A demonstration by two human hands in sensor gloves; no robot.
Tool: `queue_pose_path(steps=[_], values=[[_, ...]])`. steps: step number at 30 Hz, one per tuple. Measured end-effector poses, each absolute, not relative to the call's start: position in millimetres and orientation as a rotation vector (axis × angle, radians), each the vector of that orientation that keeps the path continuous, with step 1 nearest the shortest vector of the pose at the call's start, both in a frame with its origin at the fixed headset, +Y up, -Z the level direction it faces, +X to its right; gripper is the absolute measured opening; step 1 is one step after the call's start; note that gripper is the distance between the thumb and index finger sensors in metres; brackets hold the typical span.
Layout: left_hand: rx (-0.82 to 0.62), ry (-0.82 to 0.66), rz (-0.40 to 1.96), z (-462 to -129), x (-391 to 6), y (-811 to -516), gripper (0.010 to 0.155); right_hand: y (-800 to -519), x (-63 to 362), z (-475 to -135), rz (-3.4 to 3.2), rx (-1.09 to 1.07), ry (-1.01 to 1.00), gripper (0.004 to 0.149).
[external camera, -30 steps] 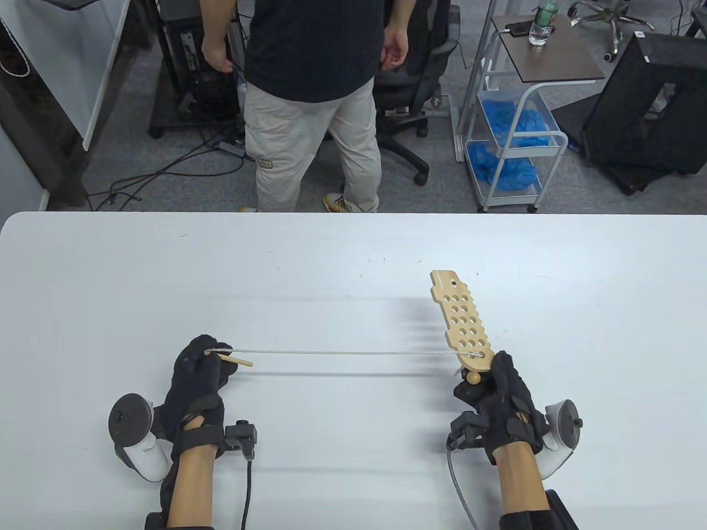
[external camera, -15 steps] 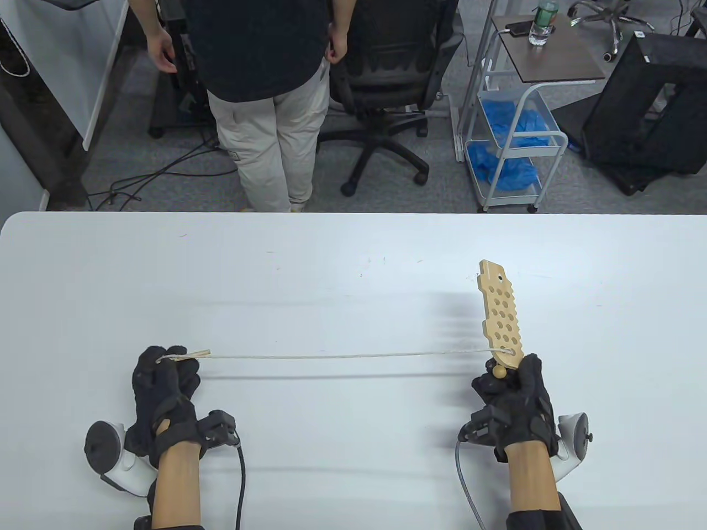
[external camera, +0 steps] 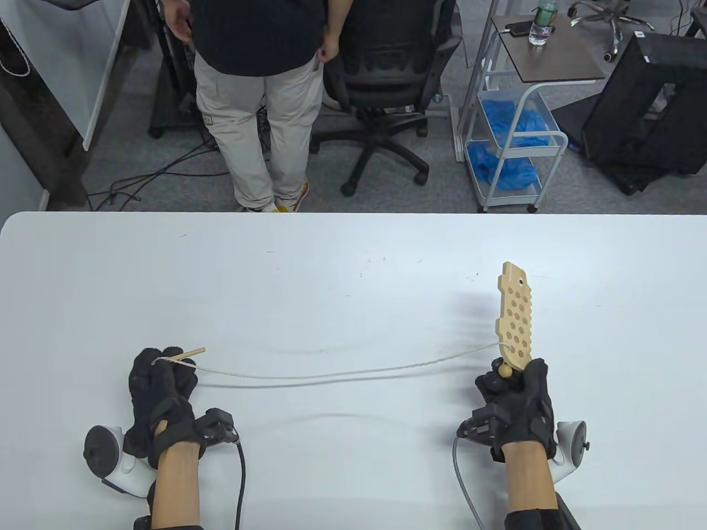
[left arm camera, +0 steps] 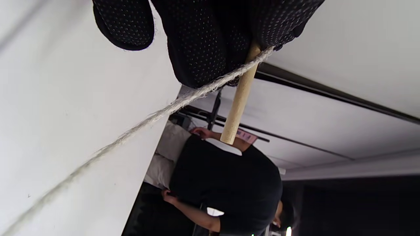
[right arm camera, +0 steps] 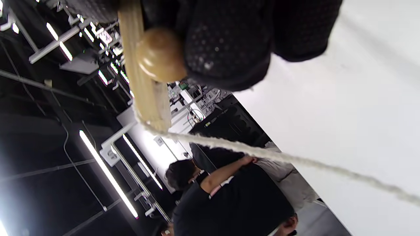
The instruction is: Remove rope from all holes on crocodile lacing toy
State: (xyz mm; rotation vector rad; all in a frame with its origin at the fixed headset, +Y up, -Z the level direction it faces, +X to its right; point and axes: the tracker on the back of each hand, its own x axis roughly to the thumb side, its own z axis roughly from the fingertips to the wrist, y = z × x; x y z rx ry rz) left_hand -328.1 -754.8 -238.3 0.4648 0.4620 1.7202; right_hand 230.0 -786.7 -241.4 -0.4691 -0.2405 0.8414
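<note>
Left hand (external camera: 160, 381): near left of the tabletop (external camera: 342, 259), fingers curled, pinching the rope (external camera: 331, 375) together with its wooden needle (external camera: 190, 353); the needle tip sticks out to the right of the knuckles.

Right hand (external camera: 516, 395): near right, closed around the near end of the crocodile lacing toy (external camera: 516, 323), thumb beside the round wooden bead (external camera: 505, 371). The board stands tilted, its far end pointing away from the person.

Rope: runs from the left hand across to the board, sagging in a shallow curve above the tabletop. It meets the board at the lowest holes, just above the bead; the right wrist view shows it leaving the board's edge (right arm camera: 154, 121). The upper holes look bare. Judged state: nearly unlaced, one last pass, perhaps two, left to draw out.

Risks: the bead appears to stop the rope's tail end, so pulling leftward would jam it against the hole; the needle end likely has to go back through instead. A hard tug on the slack line could twist the board out of the right hand. The rough twine may snag on a hole edge.

Surroundings: a standing person (external camera: 259, 83) beyond the far edge, an office chair (external camera: 386, 72), a cart with blue bags (external camera: 508, 132), a side table with a bottle (external camera: 544, 22). None lies between the hands; nothing on the tabletop blocks the rope's path
</note>
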Motion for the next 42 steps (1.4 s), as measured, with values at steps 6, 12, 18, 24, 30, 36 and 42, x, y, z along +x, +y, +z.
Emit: queue_pose_path(steps=[6, 12, 18, 24, 30, 36, 42], values=[[0.437, 0.18, 1.317, -247, -289, -723, 0.046, -779, 202, -245, 1.066, -0.363, -0.146, 0.047], [0.402, -0.114, 1.069, -244, -224, -701, 0.044, -779, 166, -243, 1.233, -0.271, -0.029, 0.047], [0.401, -0.296, 0.954, -231, -184, -689, 0.043, -777, 134, -239, 1.305, -0.16, 0.072, 0.047], [0.422, -0.368, 0.946, -222, -168, -684, 0.043, -775, 116, -236, 1.401, -0.085, 0.124, 0.047], [0.435, -0.408, 0.885, -218, -161, -683, 0.043, -774, 111, -235, 1.447, -0.07, 0.142, 0.047], [0.436, -0.472, 0.798, -214, -150, -679, 0.042, -773, 108, -234, 1.462, -0.051, 0.153, 0.047], [0.434, -0.508, 0.747, -211, -143, -678, 0.042, -773, 107, -234, 1.48, -0.044, 0.159, 0.047]])
